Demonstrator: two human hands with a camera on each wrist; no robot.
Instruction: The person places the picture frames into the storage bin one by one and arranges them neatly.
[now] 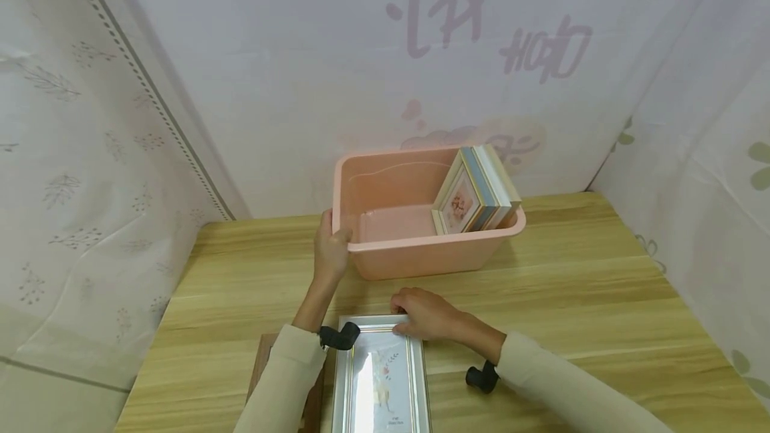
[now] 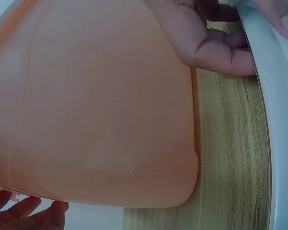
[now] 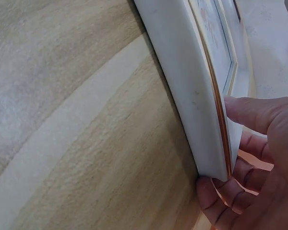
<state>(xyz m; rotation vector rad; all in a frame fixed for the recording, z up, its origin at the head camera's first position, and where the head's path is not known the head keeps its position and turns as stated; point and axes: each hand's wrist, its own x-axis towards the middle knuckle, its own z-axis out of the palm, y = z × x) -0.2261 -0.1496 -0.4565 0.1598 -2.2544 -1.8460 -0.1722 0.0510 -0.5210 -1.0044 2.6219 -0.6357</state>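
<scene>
My left hand [image 1: 331, 251] grips the left rim of a peach plastic bin [image 1: 421, 260]; in the left wrist view its fingertips [image 2: 55, 213] show against the bin's wall. At the bin's right end, several picture frames [image 1: 478, 189] stand on edge, leaning together. Nearer me, a silver-white picture frame [image 1: 387, 379] lies face up on the table. My right hand [image 1: 428, 314] pinches its far edge near the right corner. The right wrist view shows the thumb on the frame's face and fingers [image 3: 245, 177] curled around its edge.
A brown frame [image 1: 314, 403] lies left of the silver-white one, partly hidden by my left forearm. The wood-grain table [image 1: 577, 272] ends at a patterned cloth backdrop [image 1: 271, 85] behind the bin and at both sides.
</scene>
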